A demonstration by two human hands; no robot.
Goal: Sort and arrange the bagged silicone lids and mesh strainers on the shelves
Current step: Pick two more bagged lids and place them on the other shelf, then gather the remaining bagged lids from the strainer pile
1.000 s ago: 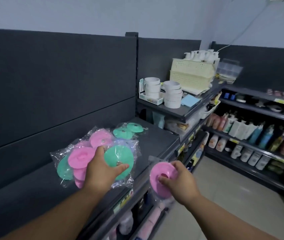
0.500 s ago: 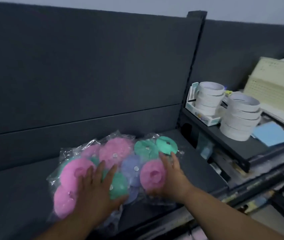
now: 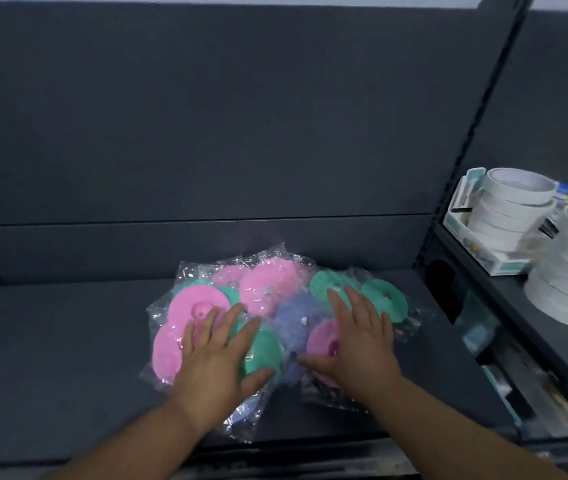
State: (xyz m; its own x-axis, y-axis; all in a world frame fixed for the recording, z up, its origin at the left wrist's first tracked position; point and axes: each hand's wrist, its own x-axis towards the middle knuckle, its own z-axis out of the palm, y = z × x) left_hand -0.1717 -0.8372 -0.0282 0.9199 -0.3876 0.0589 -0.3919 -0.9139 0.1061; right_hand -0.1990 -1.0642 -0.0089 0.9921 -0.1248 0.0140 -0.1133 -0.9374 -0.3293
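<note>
- Your left grip (image 3: 213, 355) lies flat with its fingers straight and spread, released and grasping nothing. It presses on a green lid (image 3: 265, 348) and the edge of a pink lid (image 3: 189, 306), likely to stop the slick bags sliding.
- Your right grip (image 3: 358, 344) is released too, palm down beside the blue lid (image 3: 296, 313), with its fingertips reaching the far green lids (image 3: 386, 303). Together the two seem to be flattening and gathering the heap.
- The bagged silicone lids (image 3: 268, 289) overlap in one loose pile mid-shelf (image 3: 67, 341), colours mixed, so the sorting looks barely begun.
- The pile's far edge sits close to the back panel (image 3: 206, 116).
- White tape rolls (image 3: 511, 216) stand stacked on a higher shelf to the right, and no mesh strainers are in view.
</note>
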